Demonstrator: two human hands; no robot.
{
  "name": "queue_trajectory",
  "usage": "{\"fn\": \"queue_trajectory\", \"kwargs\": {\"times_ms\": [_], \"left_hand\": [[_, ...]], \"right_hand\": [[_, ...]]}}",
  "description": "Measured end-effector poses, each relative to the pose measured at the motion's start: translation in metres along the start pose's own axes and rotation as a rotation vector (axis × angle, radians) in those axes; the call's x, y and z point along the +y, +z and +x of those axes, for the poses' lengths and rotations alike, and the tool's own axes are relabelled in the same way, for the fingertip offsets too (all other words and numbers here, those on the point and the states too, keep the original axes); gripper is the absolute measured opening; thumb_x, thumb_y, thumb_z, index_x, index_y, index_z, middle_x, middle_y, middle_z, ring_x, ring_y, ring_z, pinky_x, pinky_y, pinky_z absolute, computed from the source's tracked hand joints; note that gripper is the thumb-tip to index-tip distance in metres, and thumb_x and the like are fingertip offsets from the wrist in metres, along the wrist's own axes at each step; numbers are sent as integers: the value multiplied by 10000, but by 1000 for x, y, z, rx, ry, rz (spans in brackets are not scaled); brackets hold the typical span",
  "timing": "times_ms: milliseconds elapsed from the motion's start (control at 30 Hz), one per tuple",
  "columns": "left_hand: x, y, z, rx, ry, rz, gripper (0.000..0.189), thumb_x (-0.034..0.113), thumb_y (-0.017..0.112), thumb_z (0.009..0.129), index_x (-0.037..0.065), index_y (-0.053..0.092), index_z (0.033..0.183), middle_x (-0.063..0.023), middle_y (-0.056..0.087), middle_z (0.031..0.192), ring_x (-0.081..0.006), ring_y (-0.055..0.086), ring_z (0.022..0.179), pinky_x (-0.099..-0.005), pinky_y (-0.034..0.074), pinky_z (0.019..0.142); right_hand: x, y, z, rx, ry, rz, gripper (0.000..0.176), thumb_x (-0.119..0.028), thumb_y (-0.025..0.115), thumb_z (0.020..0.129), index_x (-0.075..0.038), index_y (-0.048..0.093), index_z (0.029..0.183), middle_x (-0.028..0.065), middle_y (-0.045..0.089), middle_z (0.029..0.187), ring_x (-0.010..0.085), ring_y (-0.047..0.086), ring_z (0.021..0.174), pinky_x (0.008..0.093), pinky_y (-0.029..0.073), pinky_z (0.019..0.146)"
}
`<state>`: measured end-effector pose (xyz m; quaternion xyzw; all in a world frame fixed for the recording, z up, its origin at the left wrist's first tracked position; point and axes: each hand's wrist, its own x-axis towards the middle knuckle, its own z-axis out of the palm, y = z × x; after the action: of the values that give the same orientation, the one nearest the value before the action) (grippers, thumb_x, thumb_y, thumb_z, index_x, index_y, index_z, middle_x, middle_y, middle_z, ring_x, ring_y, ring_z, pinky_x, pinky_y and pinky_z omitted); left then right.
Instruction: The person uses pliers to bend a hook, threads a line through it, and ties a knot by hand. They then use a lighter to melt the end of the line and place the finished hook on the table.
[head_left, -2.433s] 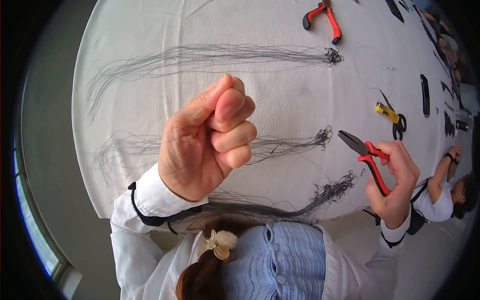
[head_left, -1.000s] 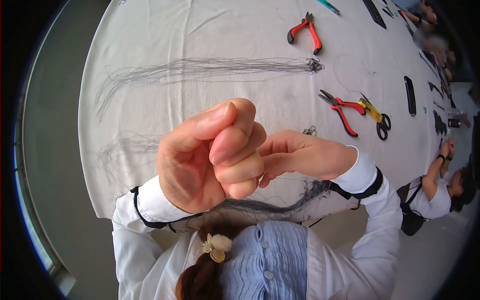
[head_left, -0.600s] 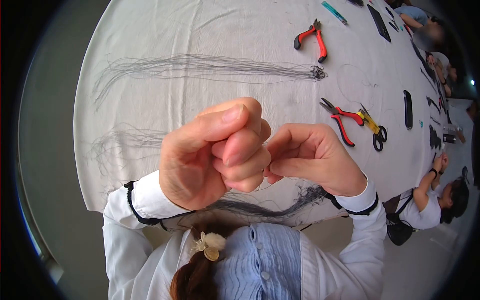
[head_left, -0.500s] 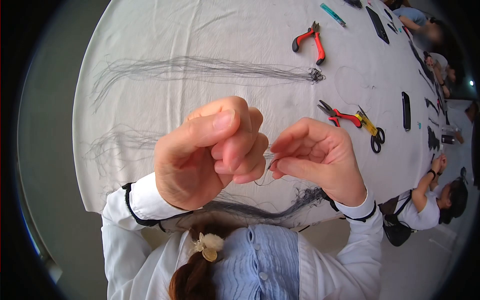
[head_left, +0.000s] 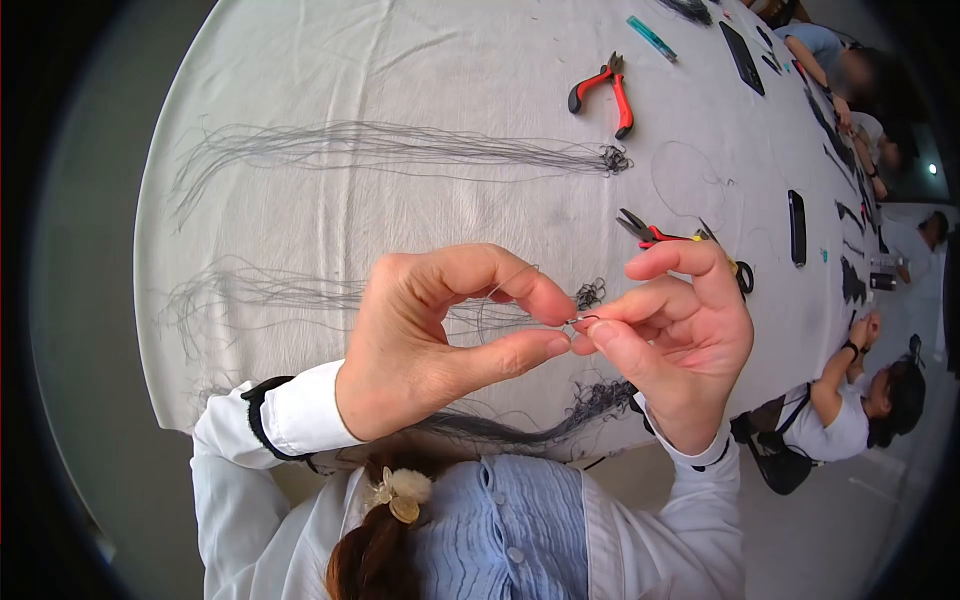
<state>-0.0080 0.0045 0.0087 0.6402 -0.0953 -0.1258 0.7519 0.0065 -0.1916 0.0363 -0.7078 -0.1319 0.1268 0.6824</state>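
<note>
My left hand and my right hand meet fingertip to fingertip above the white-covered table. Together they pinch one thin dark strand with a tiny loop at its end. The left thumb and forefinger close on it from the left, the right thumb and forefinger from the right. Under the hands lies a bundle of grey strands with looped ends. Red-handled pliers lie just beyond my right hand, partly hidden by it.
A longer strand bundle lies farther out, and a dark bundle rests at the near table edge. A second pair of red pliers, a black phone and small tools lie to the right. Another person sits at the far right.
My right hand held the red pliers 2.4 s ago, then laid them on the table and came to my left hand. The left fist has opened into a pinch on the strand.
</note>
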Motion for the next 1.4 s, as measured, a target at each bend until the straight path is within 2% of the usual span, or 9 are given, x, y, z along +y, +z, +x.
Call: {"fn": "queue_trajectory", "kwargs": {"times_ms": [433,600,633,700,900,1000,1100,1233,1400], "left_hand": [[-3,1,0,6,-3,-28,100,-23,688,736,0,623,809,-73,636,811,-140,593,801,-288,461,752],[-2,1,-1,67,6,95,107,-41,689,698,7,617,762,-62,636,785,-137,577,763,-279,441,728],[-2,0,-1,67,4,93,107,-41,689,698,7,617,762,-62,636,785,-137,577,763,-279,441,728],[-4,0,0,98,91,222,75,26,699,700,3,636,734,-61,661,735,-104,623,708,-240,476,677],[-6,0,-2,104,97,235,70,16,692,688,-4,626,690,-64,660,709,-111,627,681,-234,477,649],[-1,2,-3,109,-70,107,104,-39,689,665,12,598,667,-45,637,692,-112,563,704,-284,450,759],[2,2,-2,110,-170,62,88,-27,686,671,13,607,674,-45,647,688,-98,565,698,-281,448,782],[-1,0,-1,72,-160,92,72,-21,681,677,5,614,680,-57,655,705,-92,575,699,-270,455,753],[-4,1,-1,38,-270,-146,59,-33,670,696,-24,613,710,-76,657,728,-88,602,701,-227,470,674]], "right_hand": [[8,4,-1,40,-24,-89,207,67,630,766,42,523,940,98,657,786,165,666,764,243,551,690],[4,-1,9,17,-392,-569,227,72,705,640,-23,633,833,73,636,821,169,615,720,252,499,590],[2,-3,8,16,-390,-569,227,72,705,640,-23,633,833,73,636,821,169,615,720,252,499,590],[2,-6,6,-25,-536,-824,282,61,724,572,-44,663,826,40,597,803,182,526,699,258,445,547],[14,-1,2,35,-788,-986,366,-3,721,480,-51,686,842,17,563,785,183,496,711,262,451,542],[13,0,1,30,-874,-1109,334,-48,677,480,-57,690,814,20,558,770,178,501,712,259,481,548],[18,5,5,86,-968,-1104,286,-82,651,502,-63,694,784,19,556,756,168,504,706,255,513,561],[21,8,5,109,-1026,-1147,280,-95,653,490,-72,697,765,5,557,743,152,504,691,263,533,562],[22,9,-5,127,-1114,-1345,167,-63,689,597,-92,684,761,-28,525,751,122,507,724,276,550,691]]}}
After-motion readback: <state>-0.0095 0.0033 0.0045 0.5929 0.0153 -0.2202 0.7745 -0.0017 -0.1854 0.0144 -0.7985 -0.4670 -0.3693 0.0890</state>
